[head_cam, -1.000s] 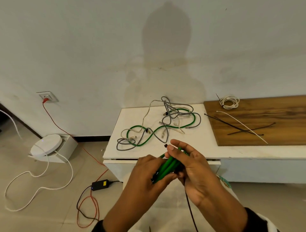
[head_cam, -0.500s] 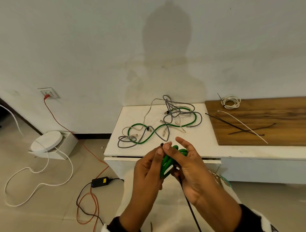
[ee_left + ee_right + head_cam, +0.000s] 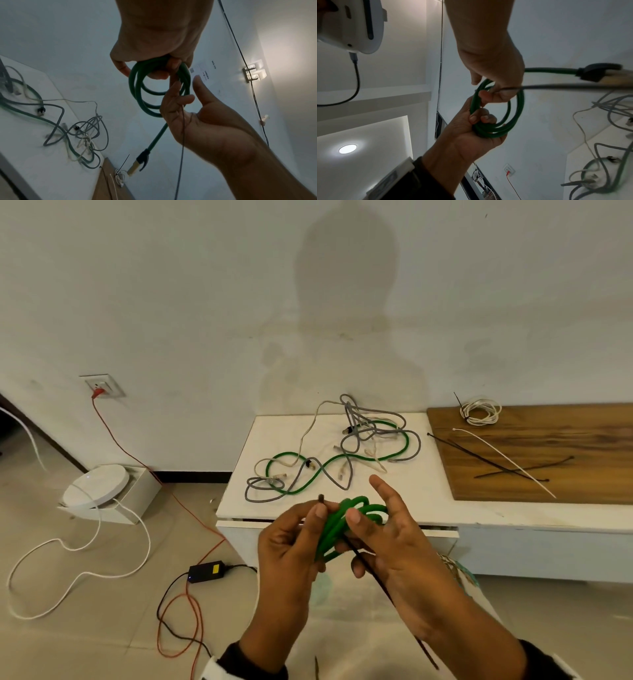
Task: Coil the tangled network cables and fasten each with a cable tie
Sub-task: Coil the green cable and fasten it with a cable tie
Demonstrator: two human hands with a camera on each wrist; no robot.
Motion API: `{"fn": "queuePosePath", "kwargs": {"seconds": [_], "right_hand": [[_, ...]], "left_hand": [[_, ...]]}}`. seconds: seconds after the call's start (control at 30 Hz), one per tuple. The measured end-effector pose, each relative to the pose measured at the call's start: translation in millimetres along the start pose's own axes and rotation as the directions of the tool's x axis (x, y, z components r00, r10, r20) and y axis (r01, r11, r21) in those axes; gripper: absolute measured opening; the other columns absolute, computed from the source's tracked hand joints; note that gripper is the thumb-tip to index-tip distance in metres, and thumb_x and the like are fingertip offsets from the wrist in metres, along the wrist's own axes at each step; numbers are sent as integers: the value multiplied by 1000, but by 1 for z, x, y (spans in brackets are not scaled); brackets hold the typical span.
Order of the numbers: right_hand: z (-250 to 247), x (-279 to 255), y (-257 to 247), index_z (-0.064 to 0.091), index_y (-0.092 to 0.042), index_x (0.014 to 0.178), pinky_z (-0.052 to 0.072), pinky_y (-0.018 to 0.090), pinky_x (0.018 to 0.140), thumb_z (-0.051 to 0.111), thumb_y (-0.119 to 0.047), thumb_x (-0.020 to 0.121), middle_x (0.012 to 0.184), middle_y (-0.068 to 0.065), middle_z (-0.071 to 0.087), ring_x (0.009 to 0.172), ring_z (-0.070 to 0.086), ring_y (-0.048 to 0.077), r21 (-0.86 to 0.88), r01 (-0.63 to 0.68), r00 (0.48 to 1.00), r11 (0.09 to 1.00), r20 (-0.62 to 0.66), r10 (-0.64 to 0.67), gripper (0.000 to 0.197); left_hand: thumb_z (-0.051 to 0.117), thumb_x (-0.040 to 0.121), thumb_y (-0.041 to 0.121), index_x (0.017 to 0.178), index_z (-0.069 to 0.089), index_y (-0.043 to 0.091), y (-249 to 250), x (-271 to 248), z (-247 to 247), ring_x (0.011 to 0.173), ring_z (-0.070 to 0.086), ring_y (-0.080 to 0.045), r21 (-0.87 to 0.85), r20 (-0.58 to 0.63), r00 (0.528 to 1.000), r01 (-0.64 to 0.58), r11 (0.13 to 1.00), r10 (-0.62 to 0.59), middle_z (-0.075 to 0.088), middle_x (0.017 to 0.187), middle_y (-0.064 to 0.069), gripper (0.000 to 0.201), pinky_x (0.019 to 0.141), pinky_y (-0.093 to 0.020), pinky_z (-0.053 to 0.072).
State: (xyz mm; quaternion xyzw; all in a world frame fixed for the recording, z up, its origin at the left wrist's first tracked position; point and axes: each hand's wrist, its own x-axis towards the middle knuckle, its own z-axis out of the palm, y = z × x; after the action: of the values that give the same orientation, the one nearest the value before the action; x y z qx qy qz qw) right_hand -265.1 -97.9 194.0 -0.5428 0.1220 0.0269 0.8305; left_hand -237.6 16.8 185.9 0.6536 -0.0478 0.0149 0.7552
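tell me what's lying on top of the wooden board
On the wooden board: a coiled white cable at its back corner, already tied, two black cable ties and one white cable tie, crossing. The board's right end runs out of frame.

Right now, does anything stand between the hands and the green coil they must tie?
Nothing visible does. Left hand grips the green coil and pinches the end of the black cable tie; right hand holds the coil too, the tie running under its palm.

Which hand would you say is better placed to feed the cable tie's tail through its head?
Right. The black cable tie trails across the right hand, while the left hand is busy gripping the green coil and pinching the tie's head.
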Motion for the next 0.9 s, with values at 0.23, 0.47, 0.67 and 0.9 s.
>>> {"fn": "queuePosePath", "kwargs": {"seconds": [0.23, 0.47, 0.67, 0.9], "right_hand": [[-7, -6, 6, 30, -40, 132, 51, 26, 53, 77, -3, 58, 63, 9, 68, 62, 66, 16, -103, 61, 994, 993, -82, -69, 95], [-5, -8, 14, 41, -41, 112, 47, 16, 51, 78, -1, 65, 51, 2, 57, 49, 54, 10, -171, 180, 973, 969, -117, -201, 71], [-1, -16, 18, 36, -35, 101, 47, 11, 57, 75, -6, 75, 74, -6, 72, 58, 62, 9, -438, 426, 857, 792, -86, -509, 55], [-2, -16, 24, 17, -60, 131, 44, 1, 63, 75, -22, 72, 72, -22, 64, 72, 61, -5, -692, 519, 746, 502, 81, -661, 92]], "left_hand": [[50, 79, 29, 85, 63, 12, -3, 10, -4, 42, 42, -4, -63, -198, 979, -53, 997, 39, 60, 57, 6, 22, 36, -16, 34], [50, 80, 28, 84, 56, 8, -3, 10, -4, 41, 44, -2, -59, -213, 975, -75, 995, 60, 57, 53, 5, 21, 37, -16, 36], [49, 81, 30, 79, 52, 11, -2, 12, -6, 42, 40, -3, -94, -261, 964, -79, 992, 52, 50, 53, 6, 20, 37, -16, 36], [47, 81, 32, 75, 47, 9, 4, 13, -6, 42, 40, -4, -112, -256, 964, -101, 989, 70, 46, 50, 4, 24, 38, -16, 37]]}}
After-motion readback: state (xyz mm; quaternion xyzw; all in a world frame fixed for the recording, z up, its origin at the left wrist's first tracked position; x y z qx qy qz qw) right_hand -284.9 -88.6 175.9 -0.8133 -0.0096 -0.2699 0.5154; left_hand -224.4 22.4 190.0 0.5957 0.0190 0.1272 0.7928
